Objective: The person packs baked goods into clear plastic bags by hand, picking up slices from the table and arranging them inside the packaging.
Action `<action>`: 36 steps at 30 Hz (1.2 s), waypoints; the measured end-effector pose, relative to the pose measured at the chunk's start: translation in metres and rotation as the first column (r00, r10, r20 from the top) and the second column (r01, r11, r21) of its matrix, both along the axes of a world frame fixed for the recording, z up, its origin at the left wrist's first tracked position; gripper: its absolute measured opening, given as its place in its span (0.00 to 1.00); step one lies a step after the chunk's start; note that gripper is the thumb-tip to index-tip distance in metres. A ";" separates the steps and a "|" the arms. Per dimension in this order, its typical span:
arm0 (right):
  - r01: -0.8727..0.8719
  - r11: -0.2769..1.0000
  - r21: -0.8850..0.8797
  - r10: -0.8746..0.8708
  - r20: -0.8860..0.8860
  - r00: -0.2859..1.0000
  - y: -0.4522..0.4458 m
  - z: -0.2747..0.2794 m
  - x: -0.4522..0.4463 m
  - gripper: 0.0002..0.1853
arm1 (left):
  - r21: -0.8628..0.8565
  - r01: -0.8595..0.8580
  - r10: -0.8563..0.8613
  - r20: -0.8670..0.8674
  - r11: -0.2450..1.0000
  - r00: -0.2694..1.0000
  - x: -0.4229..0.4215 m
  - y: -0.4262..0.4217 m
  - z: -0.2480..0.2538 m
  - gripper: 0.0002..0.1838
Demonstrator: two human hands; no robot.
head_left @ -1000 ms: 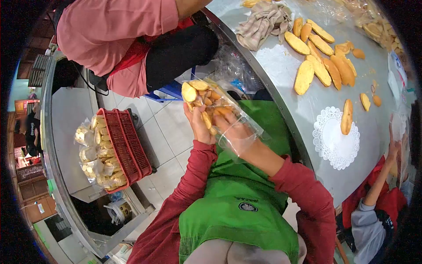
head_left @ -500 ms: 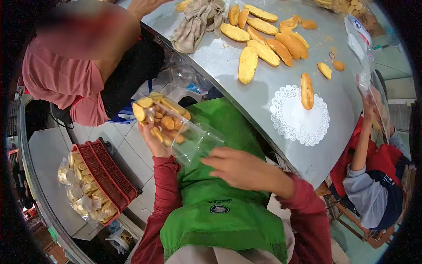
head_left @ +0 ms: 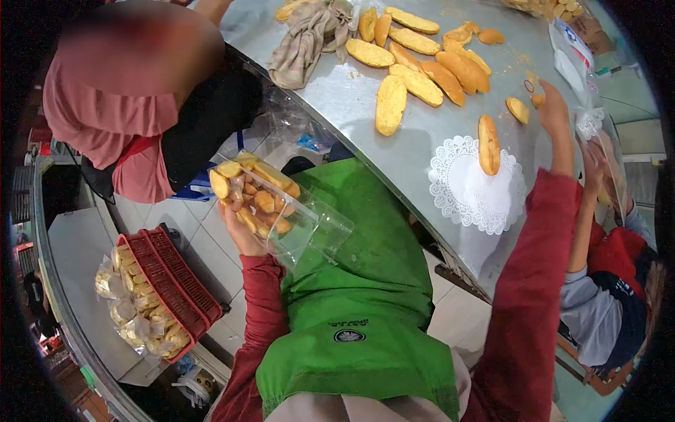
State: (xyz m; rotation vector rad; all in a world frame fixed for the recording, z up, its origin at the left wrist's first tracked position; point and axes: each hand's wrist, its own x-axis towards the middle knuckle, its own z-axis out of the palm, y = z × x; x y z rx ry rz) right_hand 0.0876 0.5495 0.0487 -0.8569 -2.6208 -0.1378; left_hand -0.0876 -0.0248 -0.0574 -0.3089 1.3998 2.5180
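My left hand is closed around a clear plastic container, tilted over my lap. Sliced yellow bread and smaller brown pieces fill its far part, while the near part is see-through. Stretched out over the metal table, my right hand has its fingertips on a small brown bread piece. Beside that lies a short cut bread piece. A long bread slice rests on a white paper doily nearer to me.
Several bread slices lie on the metal table, near a crumpled cloth. A person in pink sits at left, and another person's arm is at right. A red crate with bagged goods stands at lower left.
My right hand has left the container's near end and reached far up and right to the small bread piece. The left hand still holds the container in about the same place.
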 end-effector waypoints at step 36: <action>-0.158 -0.622 -0.767 0.097 -0.277 0.956 -0.359 0.052 -0.001 0.25 | -0.011 -0.191 0.192 0.049 0.981 0.980 -0.004 0.018 0.008 0.36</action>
